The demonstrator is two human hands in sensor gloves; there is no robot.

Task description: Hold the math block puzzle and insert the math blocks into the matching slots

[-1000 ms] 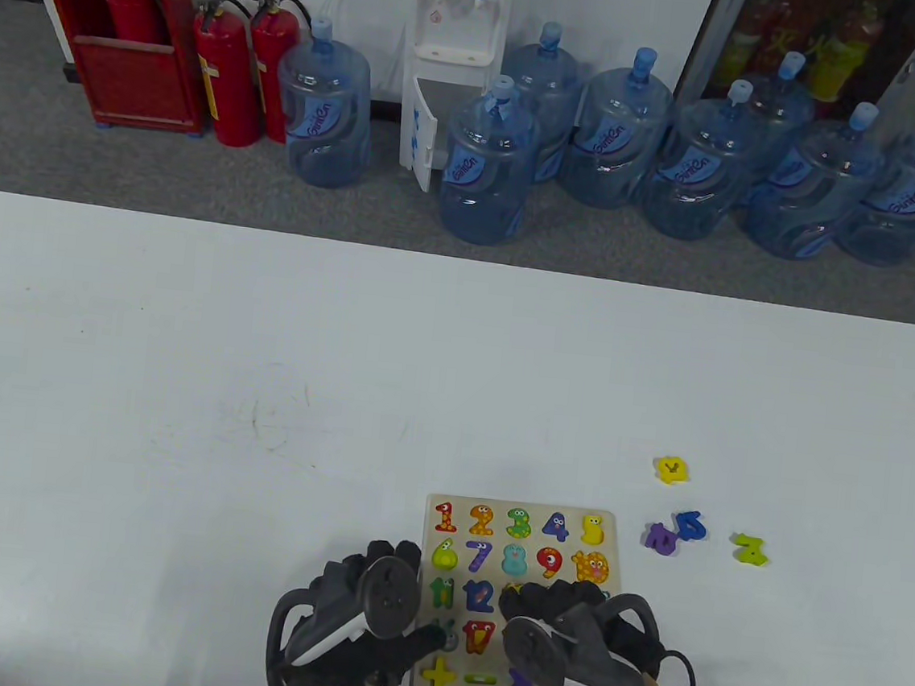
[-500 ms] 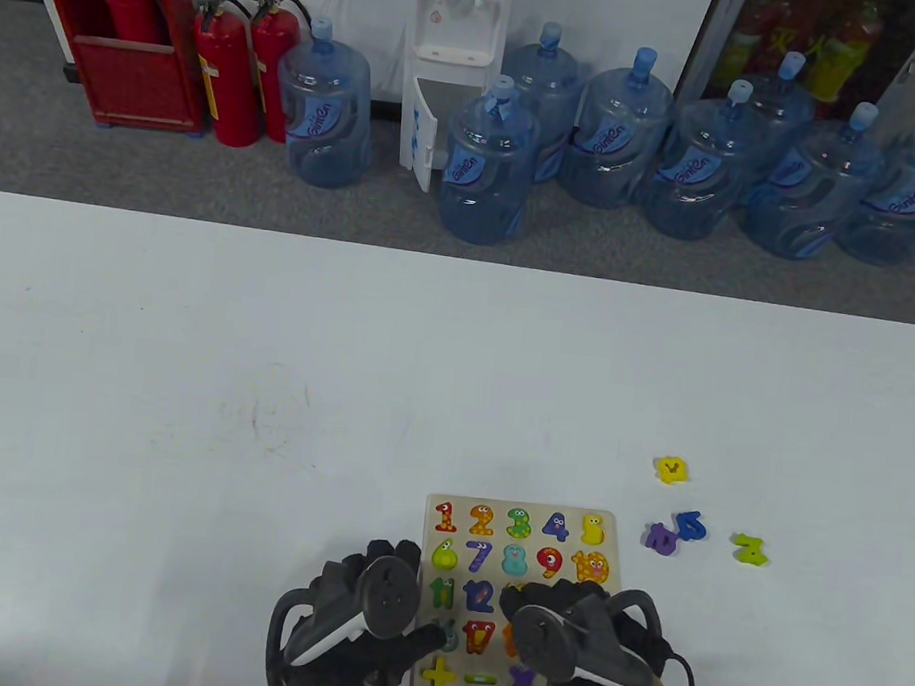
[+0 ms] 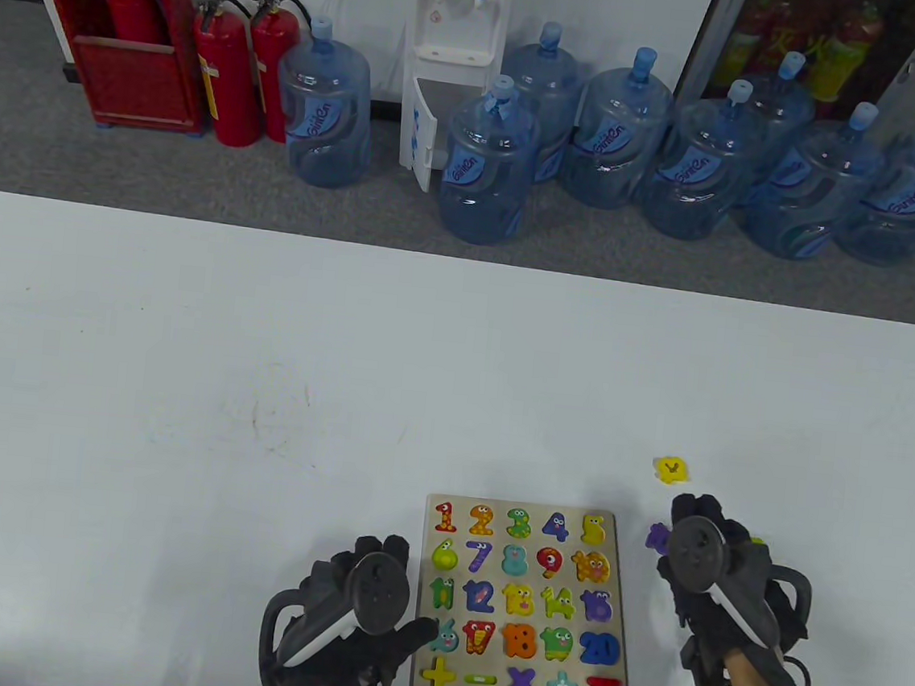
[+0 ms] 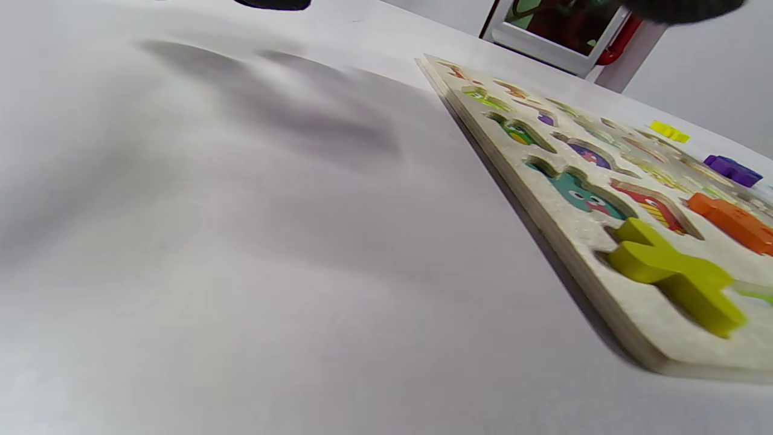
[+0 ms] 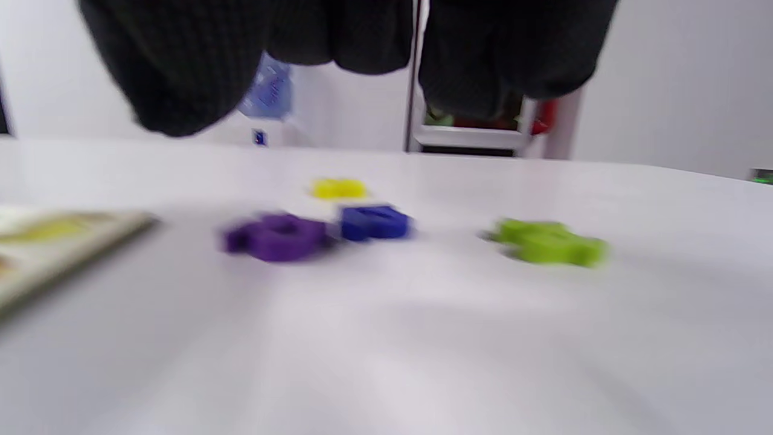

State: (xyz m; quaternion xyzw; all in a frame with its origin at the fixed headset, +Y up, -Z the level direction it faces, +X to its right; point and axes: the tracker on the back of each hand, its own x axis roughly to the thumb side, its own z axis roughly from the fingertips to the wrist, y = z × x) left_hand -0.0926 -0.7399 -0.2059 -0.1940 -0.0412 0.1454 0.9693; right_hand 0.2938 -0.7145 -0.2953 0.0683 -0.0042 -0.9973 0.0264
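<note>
The wooden number puzzle board (image 3: 631,586) lies near the table's front edge, most slots filled with coloured number and sign blocks. My left hand (image 3: 378,622) rests beside its left edge, thumb touching the board near an empty teal slot (image 3: 445,639). The left wrist view shows that slot (image 4: 583,193) and the yellow plus block (image 4: 676,275). My right hand (image 3: 708,557) hovers empty over the loose blocks right of the board. Its fingers (image 5: 181,72) hang above a purple block (image 5: 275,237), a blue block (image 5: 374,222) and a green block (image 5: 546,243).
A yellow loose block (image 3: 672,469) lies farther back on the table, beyond my right hand. Water jugs, a dispenser and fire extinguishers stand on the floor behind the table.
My right hand has left the board's lower right and moved right to above the loose blocks, uncovering the filled lower rows. My left hand has stayed by the board's left edge.
</note>
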